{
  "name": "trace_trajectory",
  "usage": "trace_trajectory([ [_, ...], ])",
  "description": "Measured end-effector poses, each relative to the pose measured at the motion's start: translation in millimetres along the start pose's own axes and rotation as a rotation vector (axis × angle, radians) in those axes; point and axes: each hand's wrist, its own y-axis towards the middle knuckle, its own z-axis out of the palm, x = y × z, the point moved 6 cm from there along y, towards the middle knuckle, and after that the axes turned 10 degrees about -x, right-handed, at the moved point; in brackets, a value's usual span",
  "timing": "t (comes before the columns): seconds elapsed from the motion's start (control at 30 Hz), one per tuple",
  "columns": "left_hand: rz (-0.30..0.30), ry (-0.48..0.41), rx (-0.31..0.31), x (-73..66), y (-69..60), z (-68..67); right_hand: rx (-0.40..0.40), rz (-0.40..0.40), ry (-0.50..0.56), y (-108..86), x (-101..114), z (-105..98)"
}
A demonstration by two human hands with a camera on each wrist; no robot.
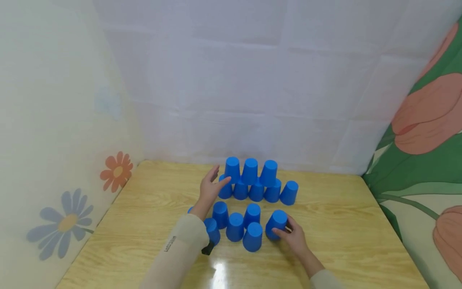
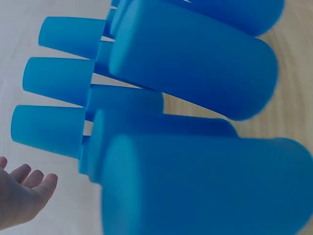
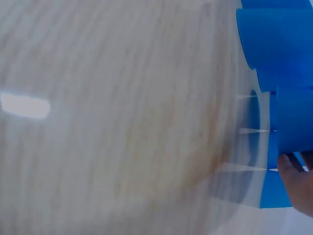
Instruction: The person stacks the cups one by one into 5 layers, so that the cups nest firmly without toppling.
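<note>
Left sleeve, beige [image 1: 180, 255]; a single short line of dark lettering [image 1: 169, 243], running lengthwise along the forearm, up the arm from the cuff [image 1: 200, 229]; characters too small and blurred to read; no other text legible.

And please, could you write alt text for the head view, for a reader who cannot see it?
A person's right hand holds an upside-down blue cup, while the open left hand is beside the left end of a cup stack, three above a row of five. More blue cups stand nearer on the wood-grained table.
</note>
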Motion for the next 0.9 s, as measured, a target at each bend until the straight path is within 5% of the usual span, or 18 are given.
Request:
trace_trajectory([
  [0.53, 0.035, 0.062, 0.061, 14.4, -33.6, -25.7, -0.009, -0.088, -0.093, 25.0, 26, -14],
  [0.9, 0.056, 0.114, -0.006, 25.6, -45.7, -51.6, -0.015, -0.14, -0.105, 45.9, 58, -24],
])
